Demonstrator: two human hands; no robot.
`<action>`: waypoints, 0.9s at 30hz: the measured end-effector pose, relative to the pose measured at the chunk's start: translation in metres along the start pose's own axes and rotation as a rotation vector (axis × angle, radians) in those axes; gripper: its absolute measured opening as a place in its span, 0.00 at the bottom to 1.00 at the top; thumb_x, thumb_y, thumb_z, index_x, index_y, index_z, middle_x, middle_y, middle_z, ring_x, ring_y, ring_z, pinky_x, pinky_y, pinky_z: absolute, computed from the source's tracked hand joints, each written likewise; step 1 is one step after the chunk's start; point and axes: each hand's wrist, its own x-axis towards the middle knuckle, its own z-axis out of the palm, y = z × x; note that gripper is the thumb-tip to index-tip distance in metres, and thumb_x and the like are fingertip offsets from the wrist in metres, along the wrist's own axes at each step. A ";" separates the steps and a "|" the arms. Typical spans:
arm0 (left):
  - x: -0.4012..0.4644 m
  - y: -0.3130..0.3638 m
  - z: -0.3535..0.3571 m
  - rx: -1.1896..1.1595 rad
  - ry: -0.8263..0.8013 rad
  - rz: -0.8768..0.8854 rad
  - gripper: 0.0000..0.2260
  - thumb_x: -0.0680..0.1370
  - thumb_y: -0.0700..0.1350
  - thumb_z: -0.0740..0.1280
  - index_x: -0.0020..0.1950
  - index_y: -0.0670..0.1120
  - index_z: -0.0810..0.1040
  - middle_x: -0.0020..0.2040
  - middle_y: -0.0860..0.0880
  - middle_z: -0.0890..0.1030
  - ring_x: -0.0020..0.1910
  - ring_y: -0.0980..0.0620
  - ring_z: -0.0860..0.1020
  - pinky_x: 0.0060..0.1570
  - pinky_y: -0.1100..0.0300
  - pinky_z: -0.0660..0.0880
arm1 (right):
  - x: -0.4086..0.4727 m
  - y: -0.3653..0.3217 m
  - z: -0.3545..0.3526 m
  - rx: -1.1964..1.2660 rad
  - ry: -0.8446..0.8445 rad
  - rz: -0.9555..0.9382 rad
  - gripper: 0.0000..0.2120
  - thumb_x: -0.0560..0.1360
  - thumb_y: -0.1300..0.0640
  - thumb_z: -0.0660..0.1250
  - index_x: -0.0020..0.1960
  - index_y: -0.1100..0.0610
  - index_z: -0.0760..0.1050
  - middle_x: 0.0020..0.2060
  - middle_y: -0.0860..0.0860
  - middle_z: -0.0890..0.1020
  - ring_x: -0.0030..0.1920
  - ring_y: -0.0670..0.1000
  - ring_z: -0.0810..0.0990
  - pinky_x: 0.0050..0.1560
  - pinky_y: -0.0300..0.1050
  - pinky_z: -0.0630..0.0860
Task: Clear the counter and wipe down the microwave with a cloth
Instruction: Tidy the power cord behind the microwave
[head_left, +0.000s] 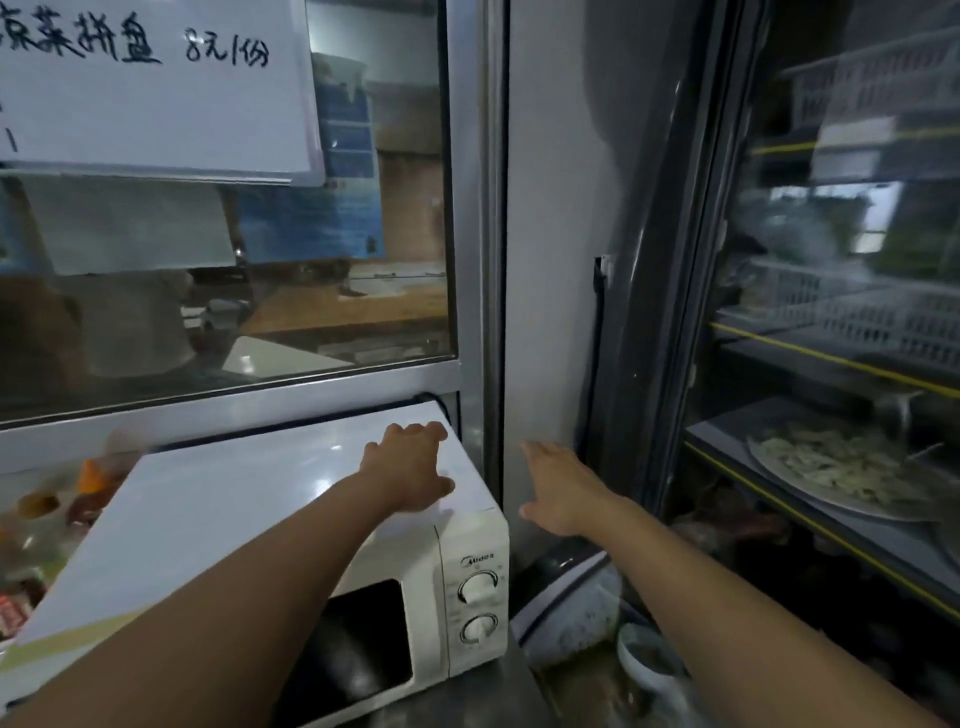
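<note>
Head view: both hands out at the microwave (291, 525).
Microwave sat on the steel worktop (467, 696). Left hand (408, 470) lay on its top, fingers spread, holding nothing. Right hand (563, 491) hovered beside it, fingers straight, empty. Glass partition (234, 260) behind.

Glass partition (223, 291); perhaps chilled display case (831, 312)

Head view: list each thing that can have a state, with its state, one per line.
microwave: door closed, nothing on top but a hand
left hand: resting on the microwave top, no cloth
right hand: open in the air, empty
display fridge: glass door closed
</note>
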 end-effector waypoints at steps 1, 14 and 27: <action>0.008 -0.003 0.003 -0.011 -0.006 0.006 0.29 0.75 0.54 0.67 0.73 0.50 0.60 0.72 0.47 0.66 0.70 0.44 0.63 0.64 0.47 0.64 | 0.006 0.002 0.002 0.005 0.001 0.013 0.32 0.74 0.57 0.67 0.73 0.59 0.56 0.70 0.58 0.64 0.69 0.58 0.64 0.69 0.53 0.65; 0.103 -0.026 0.030 -0.014 -0.006 -0.093 0.28 0.75 0.52 0.67 0.73 0.50 0.62 0.71 0.49 0.68 0.70 0.45 0.63 0.64 0.48 0.65 | 0.121 0.054 0.044 0.119 -0.043 0.021 0.28 0.75 0.55 0.67 0.71 0.57 0.59 0.66 0.56 0.68 0.65 0.56 0.68 0.66 0.54 0.68; 0.196 -0.029 0.062 0.013 0.123 -0.168 0.23 0.75 0.50 0.67 0.68 0.49 0.68 0.66 0.48 0.73 0.66 0.45 0.67 0.63 0.47 0.68 | 0.267 0.073 0.113 0.358 -0.069 -0.077 0.27 0.75 0.54 0.67 0.69 0.61 0.60 0.65 0.61 0.72 0.63 0.61 0.72 0.60 0.52 0.73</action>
